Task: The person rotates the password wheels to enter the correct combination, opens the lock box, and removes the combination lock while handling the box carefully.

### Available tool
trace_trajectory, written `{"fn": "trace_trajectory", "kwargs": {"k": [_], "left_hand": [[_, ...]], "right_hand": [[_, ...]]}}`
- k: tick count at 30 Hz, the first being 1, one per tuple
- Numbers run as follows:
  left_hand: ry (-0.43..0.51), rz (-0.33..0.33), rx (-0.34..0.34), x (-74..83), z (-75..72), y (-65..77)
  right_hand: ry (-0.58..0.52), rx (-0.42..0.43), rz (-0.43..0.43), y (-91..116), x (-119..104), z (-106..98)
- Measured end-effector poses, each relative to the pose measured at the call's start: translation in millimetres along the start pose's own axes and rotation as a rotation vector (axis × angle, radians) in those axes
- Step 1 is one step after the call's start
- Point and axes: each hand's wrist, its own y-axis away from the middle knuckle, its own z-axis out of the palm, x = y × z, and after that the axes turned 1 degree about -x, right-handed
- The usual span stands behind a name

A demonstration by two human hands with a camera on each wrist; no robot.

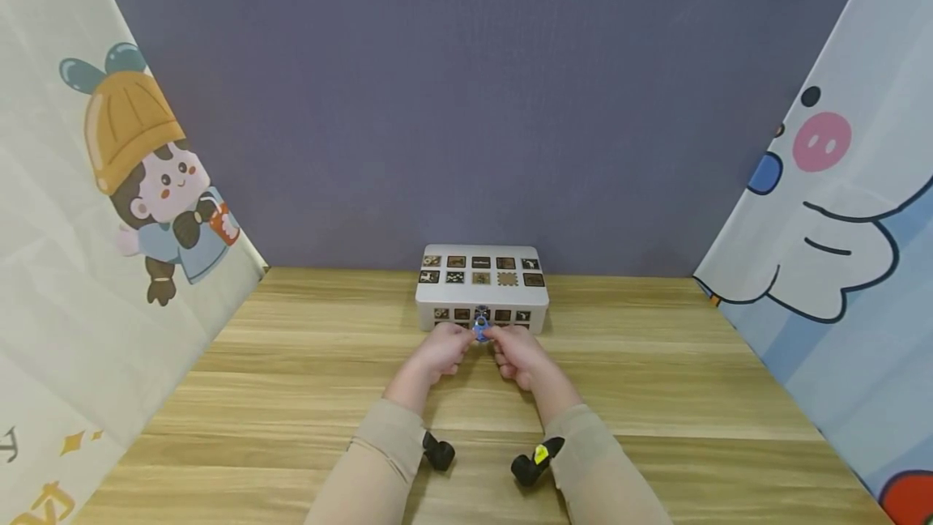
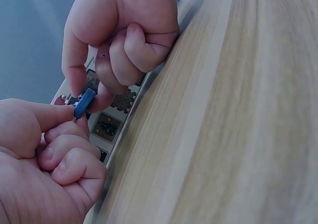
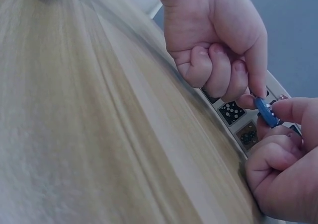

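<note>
A white box [image 1: 481, 293] printed with small square pictures stands at the back of the table. At the middle of its front, a small blue padlock [image 1: 481, 329] hangs by the clasp. My left hand [image 1: 443, 349] pinches the padlock's left side between thumb and forefinger, the other fingers curled in. From the right, the thumb and forefinger of my right hand [image 1: 519, 355] pinch its other side. In the left wrist view the lock [image 2: 84, 103] shows edge-on between both sets of fingertips. Small silvery bumps line the lock [image 3: 267, 112] in the right wrist view.
The wooden table [image 1: 481, 444] runs back to a dark grey-blue wall panel [image 1: 474, 104], with the box close against it. Cartoon-printed curtains [image 1: 44, 225] hang along both sides. Black wrist mounts [image 1: 439, 452] sit at the beige sleeves.
</note>
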Motion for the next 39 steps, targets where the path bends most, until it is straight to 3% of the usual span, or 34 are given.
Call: {"fn": "trace_trajectory", "kwargs": {"k": [18, 39], "left_hand": [[-0.01, 0.002, 0.005, -0.5, -0.7, -0.5], [0.016, -0.005, -0.018, 0.1, -1.3, -0.1]], "right_hand": [[-0.095, 0.018, 0.026, -3, -5, -14], [-0.085, -0.011, 0.008, -2, -4, -12]]}}
